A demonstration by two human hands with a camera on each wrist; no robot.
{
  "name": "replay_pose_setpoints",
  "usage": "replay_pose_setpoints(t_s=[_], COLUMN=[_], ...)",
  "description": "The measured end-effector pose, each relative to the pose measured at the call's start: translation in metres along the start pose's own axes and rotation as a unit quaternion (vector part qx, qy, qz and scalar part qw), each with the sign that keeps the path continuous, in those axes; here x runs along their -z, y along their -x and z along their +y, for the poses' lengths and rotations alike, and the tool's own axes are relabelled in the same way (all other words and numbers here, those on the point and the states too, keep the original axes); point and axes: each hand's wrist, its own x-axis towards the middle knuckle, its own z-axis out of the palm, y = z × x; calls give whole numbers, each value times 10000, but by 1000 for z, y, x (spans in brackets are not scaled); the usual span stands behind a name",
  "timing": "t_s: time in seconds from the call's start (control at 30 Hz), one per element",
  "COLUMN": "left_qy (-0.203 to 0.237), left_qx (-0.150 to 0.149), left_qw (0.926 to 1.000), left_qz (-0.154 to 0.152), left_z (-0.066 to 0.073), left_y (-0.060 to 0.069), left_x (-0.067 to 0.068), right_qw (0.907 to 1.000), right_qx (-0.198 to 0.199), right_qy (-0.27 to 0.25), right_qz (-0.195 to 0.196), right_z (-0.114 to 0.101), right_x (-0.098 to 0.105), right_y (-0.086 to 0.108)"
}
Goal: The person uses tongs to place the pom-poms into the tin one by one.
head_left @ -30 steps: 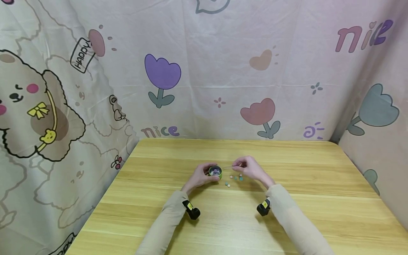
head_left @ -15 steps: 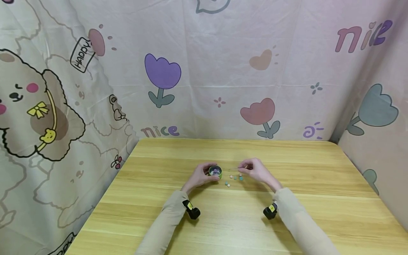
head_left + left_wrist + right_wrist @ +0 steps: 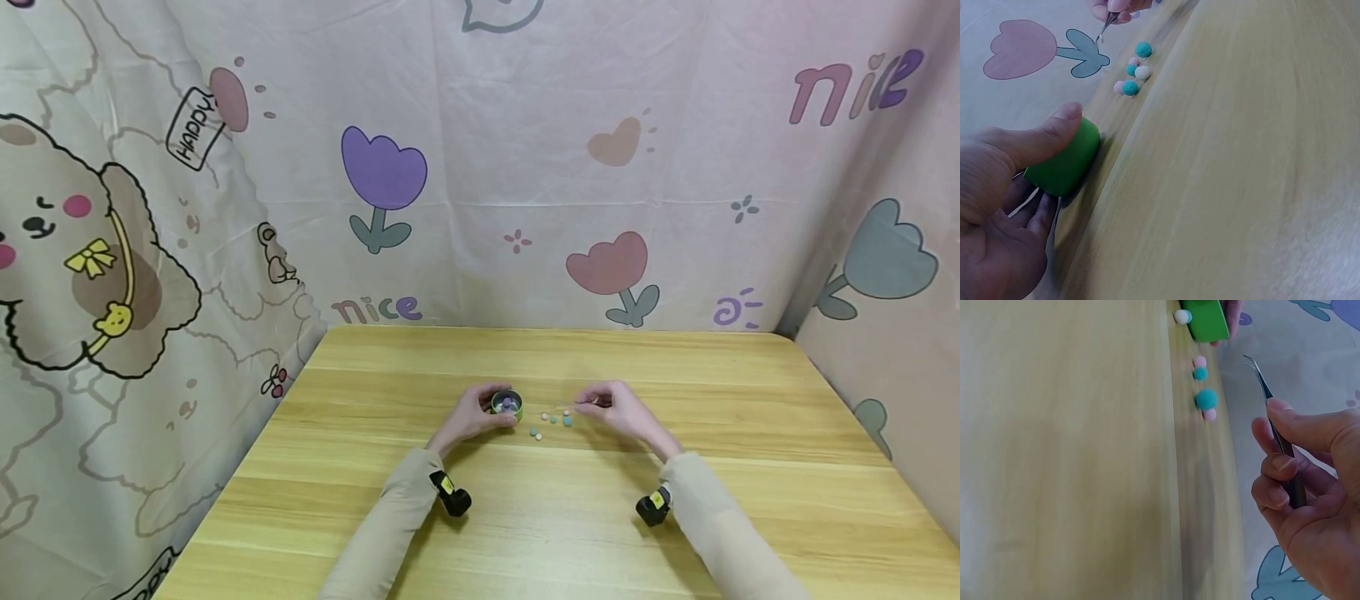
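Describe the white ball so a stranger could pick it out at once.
On the wooden table, find the green cup in the left hand. Right of it lie loose balls; the white ball, lowest in the head view, alone is neither turquoise nor pink.

In the head view, with clock directions taken from its centre, "HAPPY" is printed in black capitals on a tilted, black-outlined sign at ten o'clock, on the left cloth. At two o'clock, "nice" is spelled in large lowercase letters on the back cloth, with a heart set as the dot of the i. The same word, "nice", is repeated in smaller letters near nine o'clock. At eight o'clock, black lettering is cut off by the lower edge, and only "PPY" can be made out.
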Motion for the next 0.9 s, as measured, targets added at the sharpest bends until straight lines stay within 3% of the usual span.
replay_pose_setpoints(t_s=[0.9], left_qy=[30], left_qx=[37], left_qw=[10000], left_qz=[20], left_z=[-1], left_y=[-1], left_x=[0], right_qw=[9996], right_qx=[-129], right_qy=[73], right_qz=[-238], right_z=[17], right_x=[9], right_y=[12])
